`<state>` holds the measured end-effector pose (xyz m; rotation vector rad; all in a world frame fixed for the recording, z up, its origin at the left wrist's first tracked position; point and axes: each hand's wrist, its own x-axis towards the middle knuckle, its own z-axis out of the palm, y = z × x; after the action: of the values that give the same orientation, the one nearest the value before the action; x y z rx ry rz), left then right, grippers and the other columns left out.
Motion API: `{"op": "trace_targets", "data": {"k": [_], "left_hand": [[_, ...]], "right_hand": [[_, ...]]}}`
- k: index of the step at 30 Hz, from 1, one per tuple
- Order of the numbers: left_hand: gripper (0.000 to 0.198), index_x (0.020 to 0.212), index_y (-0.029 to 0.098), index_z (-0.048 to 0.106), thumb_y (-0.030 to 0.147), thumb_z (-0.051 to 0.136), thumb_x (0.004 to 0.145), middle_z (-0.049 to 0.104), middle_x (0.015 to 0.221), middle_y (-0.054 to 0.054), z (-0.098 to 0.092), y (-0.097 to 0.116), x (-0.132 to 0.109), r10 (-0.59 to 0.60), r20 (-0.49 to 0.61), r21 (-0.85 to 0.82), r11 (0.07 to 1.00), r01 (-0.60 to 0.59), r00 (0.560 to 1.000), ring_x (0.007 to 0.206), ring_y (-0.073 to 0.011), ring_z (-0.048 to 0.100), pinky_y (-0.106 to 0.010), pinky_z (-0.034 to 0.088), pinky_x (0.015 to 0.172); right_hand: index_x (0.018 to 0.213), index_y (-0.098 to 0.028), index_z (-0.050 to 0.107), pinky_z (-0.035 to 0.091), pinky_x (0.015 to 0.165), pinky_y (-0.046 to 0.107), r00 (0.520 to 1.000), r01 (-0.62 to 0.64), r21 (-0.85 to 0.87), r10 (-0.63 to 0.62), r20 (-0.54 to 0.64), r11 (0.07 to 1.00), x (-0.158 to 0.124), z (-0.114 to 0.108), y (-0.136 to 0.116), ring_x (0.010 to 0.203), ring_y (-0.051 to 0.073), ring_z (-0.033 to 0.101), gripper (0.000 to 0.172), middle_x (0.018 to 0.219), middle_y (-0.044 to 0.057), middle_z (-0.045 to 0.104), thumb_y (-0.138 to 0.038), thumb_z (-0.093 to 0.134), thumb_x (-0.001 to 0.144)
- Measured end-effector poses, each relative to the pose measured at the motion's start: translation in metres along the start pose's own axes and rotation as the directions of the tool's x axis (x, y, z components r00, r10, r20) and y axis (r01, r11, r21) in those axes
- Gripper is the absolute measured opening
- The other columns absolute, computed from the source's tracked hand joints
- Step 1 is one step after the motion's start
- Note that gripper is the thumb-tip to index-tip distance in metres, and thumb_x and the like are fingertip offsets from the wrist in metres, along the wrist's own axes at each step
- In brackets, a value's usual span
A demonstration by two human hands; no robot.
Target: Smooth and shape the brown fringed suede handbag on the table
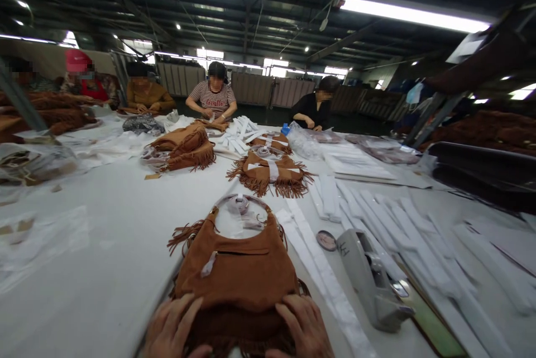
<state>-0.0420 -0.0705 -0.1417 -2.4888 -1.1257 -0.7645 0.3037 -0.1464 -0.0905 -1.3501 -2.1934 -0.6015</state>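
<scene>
A brown suede fringed handbag point(237, 266) lies flat on the white table point(104, 246) right in front of me, its wrapped round handle point(240, 207) pointing away. My left hand point(173, 327) rests on the bag's lower left corner with fingers spread. My right hand point(304, 327) lies on the lower right corner, fingers apart and pressing on the fringed bottom edge. Neither hand grips anything.
A grey tape dispenser point(371, 280) sits right of the bag among several white paper strips point(402, 229). More fringed bags point(270, 173) and a stack point(184, 148) lie farther up the table. Several people work at the far end. Plastic bags point(37, 235) lie at left.
</scene>
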Motion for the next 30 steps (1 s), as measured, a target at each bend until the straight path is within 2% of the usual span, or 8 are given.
{"op": "trace_targets", "data": {"k": [3, 5, 9, 12, 18, 21, 25, 30], "left_hand": [[0.086, 0.137, 0.025, 0.04, 0.045, 0.08, 0.062, 0.064, 0.12, -0.004, 0.004, 0.004, 0.035, 0.038, 0.161, -0.097, 0.995, -0.022, 0.986, 0.109, -0.0274, 0.056, -0.042, 0.038, 0.103], [0.087, 0.136, 0.027, 0.041, 0.04, 0.082, 0.06, 0.064, 0.119, -0.003, 0.008, 0.008, 0.048, 0.056, 0.29, -0.185, 0.983, -0.001, 0.955, 0.109, -0.0264, 0.056, -0.045, 0.031, 0.108], [0.06, 0.115, 0.024, 0.055, 0.032, 0.081, 0.061, 0.064, 0.11, -0.002, 0.005, 0.014, 0.06, -0.013, 0.492, -0.246, 0.957, 0.154, 0.871, 0.108, -0.0258, 0.054, -0.052, 0.02, 0.113], [0.041, 0.094, 0.022, 0.057, 0.024, 0.08, 0.06, 0.061, 0.099, 0.0, -0.001, 0.014, 0.068, -0.018, 0.576, -0.239, 0.952, 0.189, 0.817, 0.1, -0.0246, 0.054, -0.053, 0.02, 0.111], [0.028, 0.09, 0.022, 0.051, 0.031, 0.072, 0.075, 0.058, 0.096, 0.0, 0.006, -0.013, 0.058, 0.257, 0.491, -0.439, 0.898, -0.018, 0.832, 0.096, -0.0211, 0.05, -0.047, 0.026, 0.105], [0.025, 0.085, 0.02, 0.05, 0.04, 0.065, 0.082, 0.057, 0.091, -0.001, 0.016, -0.025, 0.044, 0.322, 0.42, -0.452, 0.885, -0.112, 0.848, 0.089, -0.0201, 0.048, -0.043, 0.03, 0.094], [0.03, 0.073, 0.019, 0.046, 0.044, 0.055, 0.088, 0.052, 0.077, 0.0, 0.035, -0.032, 0.035, 0.374, 0.291, -0.44, 0.869, -0.223, 0.881, 0.074, -0.0176, 0.043, -0.036, 0.031, 0.074], [0.028, 0.072, 0.019, 0.046, 0.039, 0.053, 0.09, 0.053, 0.075, 0.0, 0.049, -0.033, 0.035, 0.334, 0.293, -0.429, 0.883, -0.189, 0.896, 0.072, -0.0174, 0.043, -0.034, 0.029, 0.071]], "right_hand": [[0.126, -0.019, 0.048, 0.037, 0.099, 0.046, 0.984, -0.047, 0.071, 0.034, 0.177, 0.996, 0.026, 0.011, 0.001, 0.106, 0.03, 0.054, 0.082, 0.114, 0.01, 0.061, -0.07, 0.068, 0.064], [0.125, -0.021, 0.048, 0.034, 0.102, 0.048, 0.944, -0.081, 0.121, 0.038, 0.327, 0.989, 0.034, 0.019, 0.004, 0.104, 0.031, 0.054, 0.087, 0.115, 0.01, 0.061, -0.069, 0.074, 0.057], [0.121, -0.019, 0.05, 0.029, 0.105, 0.052, 0.853, -0.117, 0.173, 0.009, 0.521, 0.978, 0.039, 0.031, 0.009, 0.106, 0.033, 0.052, 0.089, 0.115, 0.01, 0.06, -0.057, 0.083, 0.048], [0.115, -0.02, 0.053, 0.026, 0.107, 0.051, 0.83, -0.189, 0.202, 0.047, 0.555, 0.961, 0.041, 0.032, 0.008, 0.108, 0.032, 0.05, 0.078, 0.115, 0.009, 0.059, -0.054, 0.082, 0.051], [0.092, -0.023, 0.055, 0.029, 0.102, 0.049, 0.855, -0.305, 0.274, 0.135, 0.501, 0.912, 0.047, 0.027, -0.001, 0.095, 0.026, 0.05, 0.053, 0.097, 0.002, 0.059, -0.05, 0.083, 0.056], [0.083, -0.022, 0.052, 0.034, 0.091, 0.044, 0.906, -0.228, 0.275, 0.1, 0.41, 0.934, 0.042, 0.034, 0.002, 0.084, 0.023, 0.048, 0.042, 0.085, 0.001, 0.058, -0.043, 0.081, 0.062], [0.074, -0.021, 0.047, 0.036, 0.075, 0.036, 0.961, -0.029, 0.244, -0.04, 0.273, 0.969, 0.028, 0.054, 0.009, 0.072, 0.02, 0.046, 0.015, 0.071, 0.002, 0.053, -0.03, 0.057, 0.082], [0.068, -0.021, 0.043, 0.028, 0.062, 0.033, 0.98, -0.009, 0.176, -0.026, 0.197, 0.984, 0.025, 0.077, 0.013, 0.062, 0.017, 0.042, 0.026, 0.062, -0.001, 0.048, -0.035, 0.052, 0.088]]}}
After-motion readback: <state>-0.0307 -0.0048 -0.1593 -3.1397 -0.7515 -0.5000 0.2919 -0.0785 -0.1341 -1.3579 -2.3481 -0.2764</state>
